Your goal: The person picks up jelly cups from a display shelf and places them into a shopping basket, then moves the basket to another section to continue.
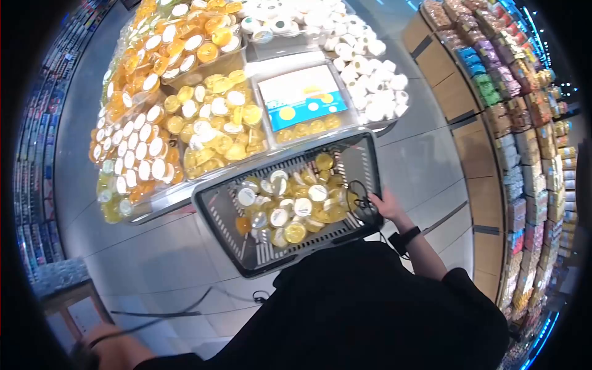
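A grey plastic shopping basket (287, 262) is in front of my body, against the edge of the display. Inside it lie many small cups of yellow jelly (295, 232) with white or clear lids. My right hand (385, 205) is closed on the basket's right rim, its fingertips partly hidden. A looped black cable (364, 202) hangs over the rim beside those fingers. At the lower left edge, away from the basket, is my left hand (102, 345). It is dark and blurred, and a black strap or cable crosses it; its fingers cannot be made out.
Beyond the basket stands a display of orange cups (176, 43), yellow cups (216, 117) and white-lidded cups (376, 92), with a blue and white sign (302, 95). Packed shelves (518, 135) line the right side. A box-like stand (71, 302) is at lower left, near my left hand.
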Demonstrator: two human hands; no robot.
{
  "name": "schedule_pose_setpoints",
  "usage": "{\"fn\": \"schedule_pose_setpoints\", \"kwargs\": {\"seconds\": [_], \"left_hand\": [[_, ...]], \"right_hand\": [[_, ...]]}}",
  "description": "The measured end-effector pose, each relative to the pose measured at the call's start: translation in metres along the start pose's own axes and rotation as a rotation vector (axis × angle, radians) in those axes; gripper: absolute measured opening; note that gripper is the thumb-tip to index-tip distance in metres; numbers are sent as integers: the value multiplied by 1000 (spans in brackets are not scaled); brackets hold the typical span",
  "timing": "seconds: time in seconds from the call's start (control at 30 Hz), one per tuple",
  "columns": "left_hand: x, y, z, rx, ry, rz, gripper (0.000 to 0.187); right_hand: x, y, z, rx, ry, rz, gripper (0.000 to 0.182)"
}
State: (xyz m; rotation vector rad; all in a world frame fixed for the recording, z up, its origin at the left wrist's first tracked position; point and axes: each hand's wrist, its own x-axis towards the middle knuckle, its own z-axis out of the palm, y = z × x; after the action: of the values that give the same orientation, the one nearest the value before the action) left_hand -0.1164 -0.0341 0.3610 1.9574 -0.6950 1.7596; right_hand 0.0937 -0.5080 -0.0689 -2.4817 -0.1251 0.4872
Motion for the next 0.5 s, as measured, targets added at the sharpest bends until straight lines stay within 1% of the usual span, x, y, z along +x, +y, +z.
{"fn": "schedule_pose_setpoints", "kwargs": {"seconds": [0.03, 0.07, 0.1, 0.13, 0.17, 0.2, 0.23, 0.27, 0.3, 0.33, 0.37, 0.4, 0.47, 0.5], "left_hand": [[-5, -18, -2, 58, 0, -97, 60], [-24, -36, -7, 153, -11, -272, 59], [-50, -59, -9, 242, -56, -469, 59], [-96, -73, -14, 333, -136, -709, 59], [-153, -86, -13, 353, -393, -717, 50], [-213, -84, -10, 276, -200, -1125, 53], [-252, -70, 3, 231, -134, -1337, 54], [-298, -57, 2, 125, -5, -1549, 58], [-329, -39, 2, 164, -99, -1638, 56], [-349, -22, 10, 202, -190, -1719, 54], [-361, -8, 20, 181, -245, -1743, 52], [-370, 5, 29, 163, -304, -1767, 49], [-396, 17, 39, 189, -288, -1800, 47], [-402, 19, 45, 204, -268, -1822, 44]], "right_hand": [[-6, -2, 0, 91, 28, -38, 43], [-12, -14, -3, 112, 18, -31, 43], [-14, -26, -11, 139, -13, 18, 43], [-13, -30, -15, 157, -39, 65, 43], [-9, -24, -11, 155, -41, 73, 43], [-9, -15, -5, 141, -15, 57, 44], [-12, -8, -2, 123, 7, 45, 46], [-13, -19, -8, 190, -33, 109, 49], [-18, -25, -10, 183, -43, 125, 49], [-19, -32, -13, -14, -37, 179, 50], [-19, -42, -16, -209, -32, 227, 52], [-23, -68, -27, -211, -44, 232, 52], [-22, -129, -51, -593, -243, 314, 55], [-16, -144, -46, -591, -252, 310, 55]]}}
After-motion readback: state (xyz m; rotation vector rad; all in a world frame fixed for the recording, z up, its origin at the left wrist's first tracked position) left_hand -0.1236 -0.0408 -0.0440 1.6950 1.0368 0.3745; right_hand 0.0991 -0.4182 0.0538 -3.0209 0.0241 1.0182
